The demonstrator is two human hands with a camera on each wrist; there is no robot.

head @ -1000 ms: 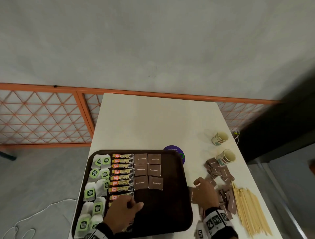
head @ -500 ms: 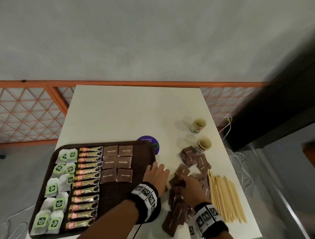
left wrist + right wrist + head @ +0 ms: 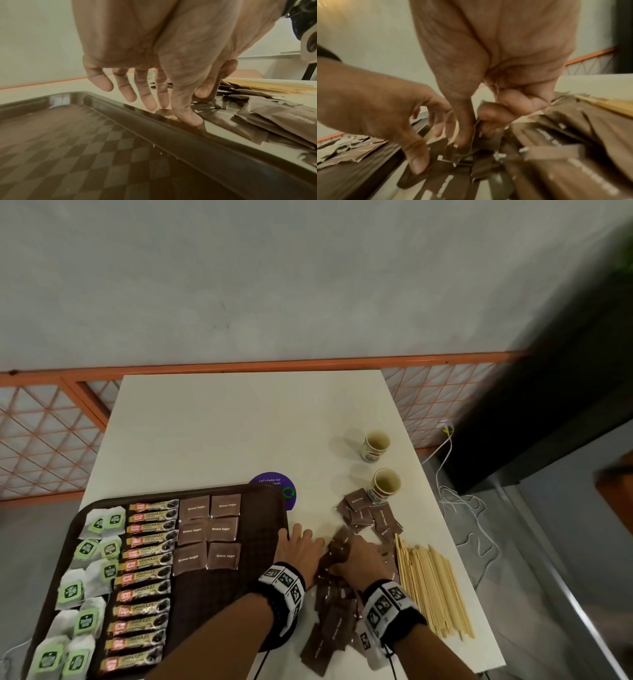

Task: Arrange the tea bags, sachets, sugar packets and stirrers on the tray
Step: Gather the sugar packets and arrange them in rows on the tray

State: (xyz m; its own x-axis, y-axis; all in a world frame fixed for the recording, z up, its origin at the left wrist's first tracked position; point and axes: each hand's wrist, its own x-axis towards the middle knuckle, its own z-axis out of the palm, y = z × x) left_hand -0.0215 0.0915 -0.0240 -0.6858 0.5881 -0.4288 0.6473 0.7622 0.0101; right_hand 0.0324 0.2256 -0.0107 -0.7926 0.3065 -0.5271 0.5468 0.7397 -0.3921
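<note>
Head view: the left hand (image 3: 301, 546) has left the sachets (image 3: 144, 577) and now rests, fingers spread, at the tray (image 3: 263, 501) edge beside the loose sugar packets (image 3: 337, 587). The right hand (image 3: 363, 559) digs into that pile. Six packets already lie on the tray; the stirrers (image 3: 431, 587) wait.

Left wrist view: relaxed fingers (image 3: 147, 100) touch the rim, holding nothing.

Right wrist view: thumb and finger pinch one packet (image 3: 475, 136), so the next placement looks imminent.

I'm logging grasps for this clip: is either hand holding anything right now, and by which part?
The right hand pinches a brown sugar packet by its upper edge, thumb against forefinger. The left hand holds nothing; its fingers are spread by the tray rim.
</note>
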